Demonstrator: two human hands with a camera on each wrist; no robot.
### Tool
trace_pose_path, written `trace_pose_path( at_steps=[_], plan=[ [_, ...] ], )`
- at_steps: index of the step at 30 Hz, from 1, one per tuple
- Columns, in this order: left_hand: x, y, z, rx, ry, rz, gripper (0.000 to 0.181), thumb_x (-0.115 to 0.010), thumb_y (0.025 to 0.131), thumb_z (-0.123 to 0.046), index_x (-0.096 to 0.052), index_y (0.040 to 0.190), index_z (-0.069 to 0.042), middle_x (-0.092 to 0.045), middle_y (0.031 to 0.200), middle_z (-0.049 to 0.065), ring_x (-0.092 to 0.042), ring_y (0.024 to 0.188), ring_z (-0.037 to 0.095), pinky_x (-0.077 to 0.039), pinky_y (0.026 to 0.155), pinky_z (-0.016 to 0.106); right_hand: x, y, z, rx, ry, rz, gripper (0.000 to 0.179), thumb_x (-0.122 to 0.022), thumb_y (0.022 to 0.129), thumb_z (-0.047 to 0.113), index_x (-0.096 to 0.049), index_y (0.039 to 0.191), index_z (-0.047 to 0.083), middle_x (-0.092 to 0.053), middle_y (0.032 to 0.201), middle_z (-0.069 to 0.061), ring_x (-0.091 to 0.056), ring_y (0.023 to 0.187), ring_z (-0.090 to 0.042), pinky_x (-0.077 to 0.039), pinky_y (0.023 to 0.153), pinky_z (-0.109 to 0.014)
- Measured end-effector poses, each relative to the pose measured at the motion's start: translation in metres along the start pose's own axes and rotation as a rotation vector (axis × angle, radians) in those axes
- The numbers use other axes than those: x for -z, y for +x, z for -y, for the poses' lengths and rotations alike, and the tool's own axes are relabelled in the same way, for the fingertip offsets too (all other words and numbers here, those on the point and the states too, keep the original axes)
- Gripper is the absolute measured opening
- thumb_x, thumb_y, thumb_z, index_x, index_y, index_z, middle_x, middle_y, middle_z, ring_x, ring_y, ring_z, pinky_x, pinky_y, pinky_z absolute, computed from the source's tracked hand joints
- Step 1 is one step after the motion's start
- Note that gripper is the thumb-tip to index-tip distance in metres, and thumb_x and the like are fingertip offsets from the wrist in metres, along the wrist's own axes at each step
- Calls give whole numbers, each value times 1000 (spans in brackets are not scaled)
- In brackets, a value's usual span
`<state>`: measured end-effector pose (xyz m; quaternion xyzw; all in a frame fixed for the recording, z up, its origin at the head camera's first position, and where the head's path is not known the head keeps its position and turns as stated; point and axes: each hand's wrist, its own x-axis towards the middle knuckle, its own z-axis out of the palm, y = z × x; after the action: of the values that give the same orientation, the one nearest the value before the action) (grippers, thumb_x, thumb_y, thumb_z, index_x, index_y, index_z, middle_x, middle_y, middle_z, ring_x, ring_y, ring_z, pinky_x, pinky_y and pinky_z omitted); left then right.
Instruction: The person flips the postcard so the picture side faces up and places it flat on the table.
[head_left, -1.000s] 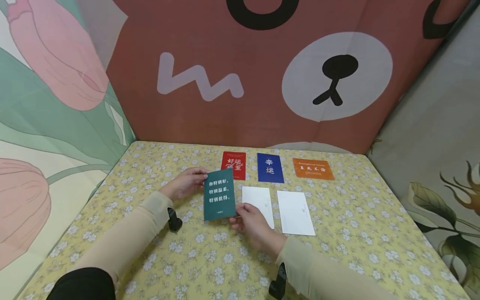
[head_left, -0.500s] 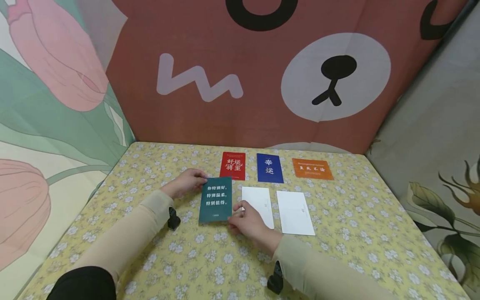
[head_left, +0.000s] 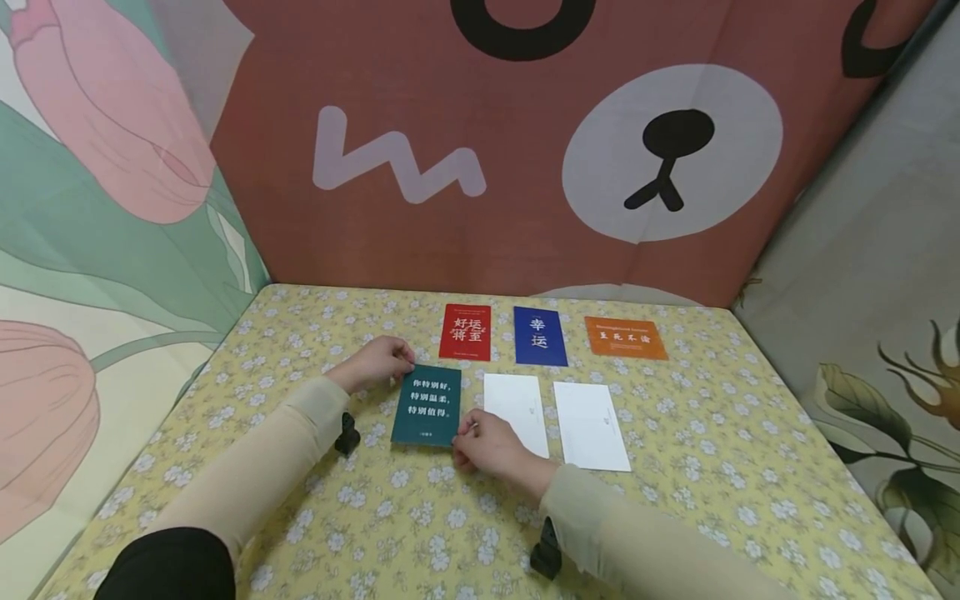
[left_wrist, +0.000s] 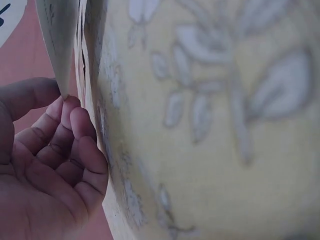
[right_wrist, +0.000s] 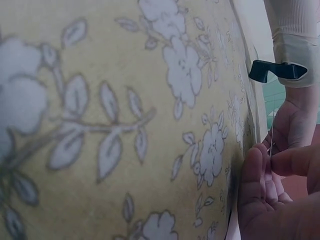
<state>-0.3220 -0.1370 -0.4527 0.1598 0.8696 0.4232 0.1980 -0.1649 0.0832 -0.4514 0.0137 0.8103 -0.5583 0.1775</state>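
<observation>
A dark green card (head_left: 427, 406) with white Chinese characters lies low over the flowered tablecloth, left of two white cards. At its upper left corner my left hand (head_left: 378, 363) pinches it between thumb and fingertips; the left wrist view has this hand (left_wrist: 52, 155) with the card's pale back (left_wrist: 59, 40) rising from the pinch. My right hand (head_left: 491, 444) holds the lower right corner. From the right wrist, my right hand (right_wrist: 280, 195) shows the card edge-on between thumb and finger. Whether the card's underside touches the cloth is unclear.
Behind stand a red card (head_left: 465, 333), a blue card (head_left: 541, 337) and an orange card (head_left: 626, 338) in a row, lying flat. To the right are a white card (head_left: 516, 404) and another white card (head_left: 592, 427). A brown bear-print backdrop (head_left: 420, 242) closes the table's far edge.
The green card has come down and slightly left toward the cloth, from a tilted, raised position, uncovering the red card. Both hands kept hold; the right hand shifted a little left and down.
</observation>
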Motion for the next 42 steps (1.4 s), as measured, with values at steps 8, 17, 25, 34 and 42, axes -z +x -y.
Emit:
trace_pose_path(
  at_steps=[8,17,25,34,42],
  plan=[
    [2,-2,-1,-3,77,-4,9,-61,102,-7,-67,100,0,-65,93,11,-55,79,21,-48,68,35,0,4,2,10,-70,28,5,-62,97,5,-58,95,3,-69,75,-7,-65,64,-15,-57,62,-31],
    [3,-2,-2,8,134,12,7,-64,101,-9,-67,99,-2,-65,96,11,-55,81,22,-47,71,37,0,3,4,23,-119,52,9,-64,90,-1,-59,97,1,-69,75,-6,-65,63,-15,-57,62,-30],
    [2,-2,-4,12,185,39,9,-70,97,-11,-64,96,-4,-62,91,10,-51,75,21,-44,67,36,-1,6,4,14,-166,61,7,-65,91,2,-60,95,3,-68,73,-5,-64,62,-15,-52,60,-27],
    [-1,-1,-6,6,198,46,11,-70,97,-10,-61,94,-6,-59,91,9,-48,73,21,-42,66,35,2,5,2,37,-193,84,5,-64,93,6,-60,94,3,-67,75,-4,-64,64,-15,-52,60,-28],
    [-3,3,-2,5,223,57,11,-71,97,-9,-61,91,-6,-58,87,8,-47,72,20,-41,65,35,3,3,4,25,-189,103,5,-64,93,6,-62,96,3,-67,77,-6,-64,66,-16,-52,60,-28]
  ],
)
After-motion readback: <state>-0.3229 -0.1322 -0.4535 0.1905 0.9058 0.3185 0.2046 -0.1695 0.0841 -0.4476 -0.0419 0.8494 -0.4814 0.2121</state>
